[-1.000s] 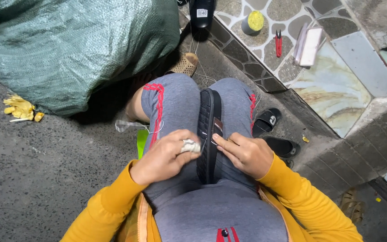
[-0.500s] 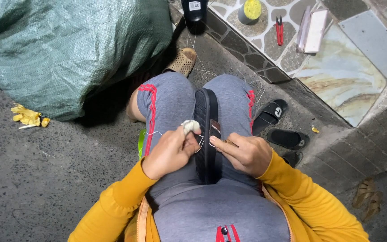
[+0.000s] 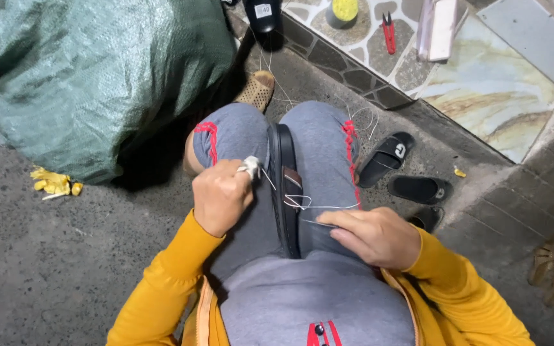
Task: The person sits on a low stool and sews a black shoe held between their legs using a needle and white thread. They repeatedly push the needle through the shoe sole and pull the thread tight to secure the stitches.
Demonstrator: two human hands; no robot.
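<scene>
Holding a black sandal (image 3: pixel 284 186) between my knees, I sit with the sole edge up, so the sandal is my landmark. To the left of it, my left hand (image 3: pixel 221 195) is closed into a fist, with the fingers clamped on a white thread (image 3: pixel 302 202) that is wound into a small white bundle at my thumb. The thread goes from this hand across the sandal and makes loops on its right side. Just right of the sandal, lower down, my right hand (image 3: pixel 370 236) lies on my grey trousers, with thumb and forefinger pressed together on a thin needle; its tip points toward the sandal. Far above the sandal, on the tiled floor (image 3: pixel 501 96), stands a black spool (image 3: pixel 263 14) with a small white rectangular label on top. Right of it are a yellow spool (image 3: pixel 343 11) and red snips (image 3: pixel 388 32). Two black slippers (image 3: pixel 405 173) lie on the ground right of the sandal. A big green woven sack (image 3: pixel 91 77) fills the upper left.
</scene>
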